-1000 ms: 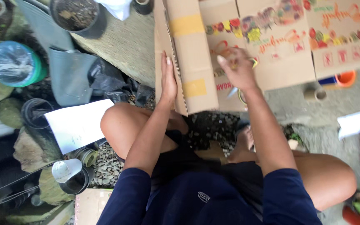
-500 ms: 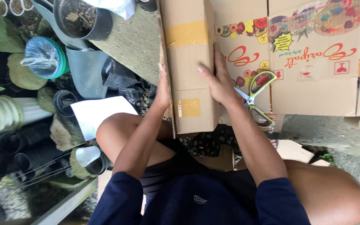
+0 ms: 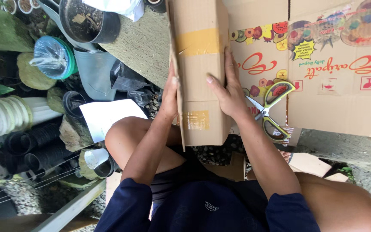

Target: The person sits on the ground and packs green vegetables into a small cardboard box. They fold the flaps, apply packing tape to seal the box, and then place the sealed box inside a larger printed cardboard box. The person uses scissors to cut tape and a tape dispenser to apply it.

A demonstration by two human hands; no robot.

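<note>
Cardboard fills the upper right of the view: a flattened brown box [image 3: 336, 64] with printed fruit pictures lies spread over the concrete ground [image 3: 138, 43], and one plain flap [image 3: 200, 73] of it, patched with strips of yellowish tape, stands raised on edge in front of the seated person. The left hand [image 3: 169, 96] presses flat against the outer left face of that flap, fingers straight and held together, pointing away from the body. The right hand [image 3: 226, 88] lies open on the flap's inner face, fingers stretched out and slightly spread, thumb reaching toward the left edge. So the flap sits sandwiched between the two palms; neither hand curls around it.

Just right of the right wrist, a pair of scissors [image 3: 271, 109] with green and grey handles rests on the printed cardboard, blades partly open and pointing toward the hand. The person's bare knees show below, with dark blue sleeves at the bottom edge.

To the left lie a white sheet of paper [image 3: 108, 116], a grey metal watering can [image 3: 93, 71], a black pot [image 3: 89, 19] holding soil, a round green-rimmed container covered in clear plastic [image 3: 54, 56], and a row of stacked black plastic pots [image 3: 31, 148] lying on their sides.
</note>
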